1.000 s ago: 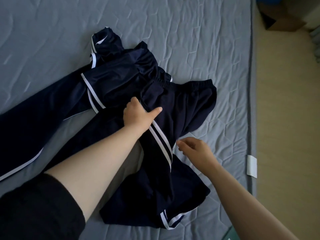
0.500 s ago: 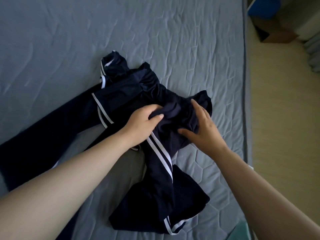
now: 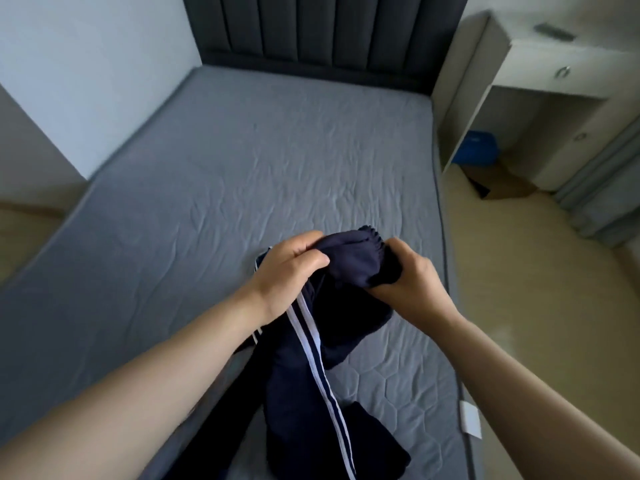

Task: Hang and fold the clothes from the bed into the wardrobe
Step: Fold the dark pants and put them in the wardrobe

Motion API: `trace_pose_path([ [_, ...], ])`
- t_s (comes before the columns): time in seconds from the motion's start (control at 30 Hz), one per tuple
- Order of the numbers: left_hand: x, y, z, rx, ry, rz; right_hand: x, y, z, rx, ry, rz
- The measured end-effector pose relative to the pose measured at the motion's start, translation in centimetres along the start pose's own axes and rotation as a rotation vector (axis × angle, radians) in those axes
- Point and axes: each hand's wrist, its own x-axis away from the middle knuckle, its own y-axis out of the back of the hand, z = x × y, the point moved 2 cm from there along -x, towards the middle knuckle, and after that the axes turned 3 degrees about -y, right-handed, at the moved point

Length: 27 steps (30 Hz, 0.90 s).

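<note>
Trousers [image 3: 349,265] gripped between both hands.

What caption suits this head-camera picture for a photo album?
The left hand and right hand grip the gathered waistband of navy blue track trousers with white side stripes over a grey quilted mattress.

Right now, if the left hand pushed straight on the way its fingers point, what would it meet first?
The trousers, which the left hand grips; past that bunch, probably the right hand, though depth is unclear.
</note>
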Motion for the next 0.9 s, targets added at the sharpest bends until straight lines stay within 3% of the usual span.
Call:
trace_pose_path([
  [0.17,0.9,1.9,-11.6,-0.215,-0.006,-0.027,0.4,8.3,11.6,0.096,0.185,-0.036],
  [0.37,3.0,1.9,-25.1,-0.203,-0.185,-0.012,2.8,17.2,22.3,0.173,0.330,-0.051],
  [0.63,6.1,0.5,-40.6,-0.362,-0.485,-0.140,5.4,28.3,31.3,0.088,0.399,-0.201],
  [0.9,9.6,-1.0,-52.3,-0.367,-0.700,-0.183,8.5,37.4,38.5,0.067,0.464,-0.395],
])
